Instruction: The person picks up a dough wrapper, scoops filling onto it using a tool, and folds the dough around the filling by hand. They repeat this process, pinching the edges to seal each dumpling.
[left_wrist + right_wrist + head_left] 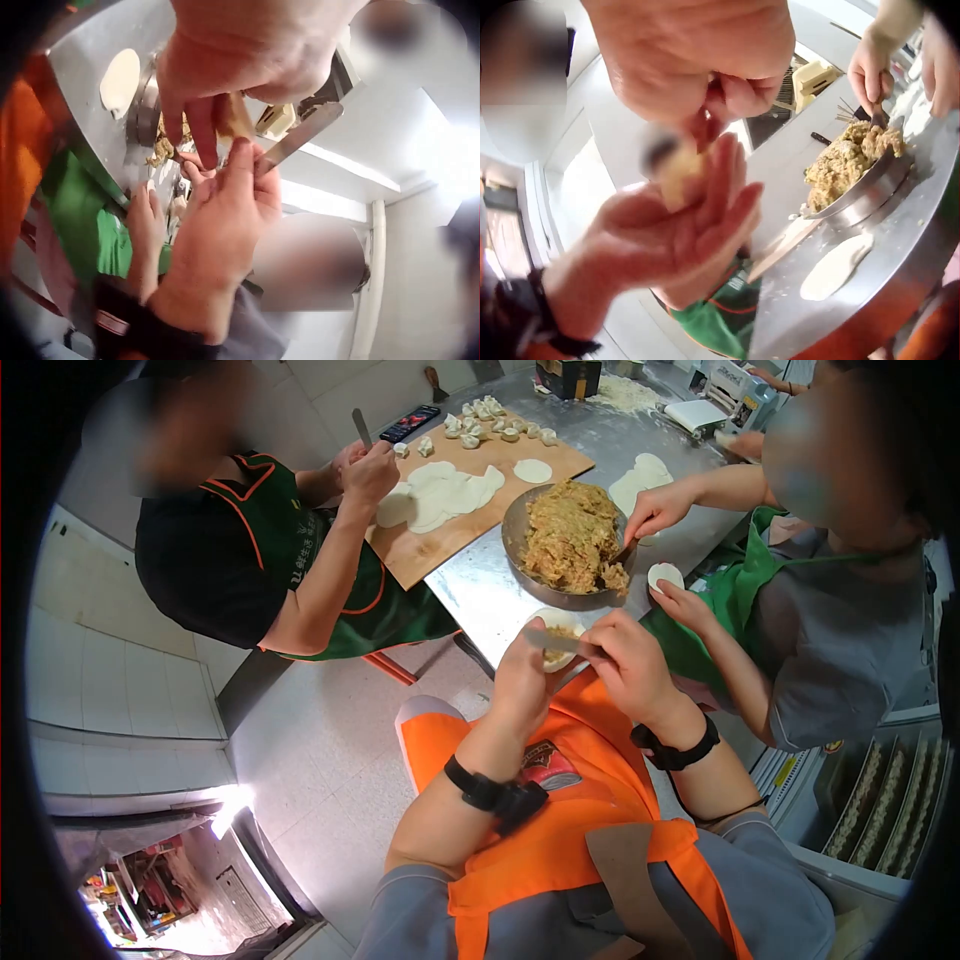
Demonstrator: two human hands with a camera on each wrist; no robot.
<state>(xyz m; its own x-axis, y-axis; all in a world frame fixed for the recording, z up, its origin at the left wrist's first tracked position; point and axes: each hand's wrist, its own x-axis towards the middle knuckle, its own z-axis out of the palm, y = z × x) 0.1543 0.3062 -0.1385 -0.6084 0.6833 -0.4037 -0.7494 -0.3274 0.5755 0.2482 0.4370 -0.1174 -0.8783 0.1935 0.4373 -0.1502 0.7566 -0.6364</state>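
My left hand [522,682] cups a round dumpling wrapper [568,622] with some filling on it, the thumb at its edge. In the right wrist view the left palm faces up, fingers extended and slightly bent round the wrapper [676,178]. My right hand [637,668] grips a flat metal spatula [562,643], its blade lying across the wrapper in the head view. The blade [304,139] sticks out past the right fingers in the left wrist view. Just beyond both hands is a round metal bowl [562,598], heaped with minced filling [575,530].
At left a person holds a spatula [361,426] by a wooden board [412,565] with wrappers [440,495] and several dumplings [480,422]. At right another person scoops from the bowl and holds a wrapper [664,576]. A phone [410,424] and a machine [735,400] stand farther back.
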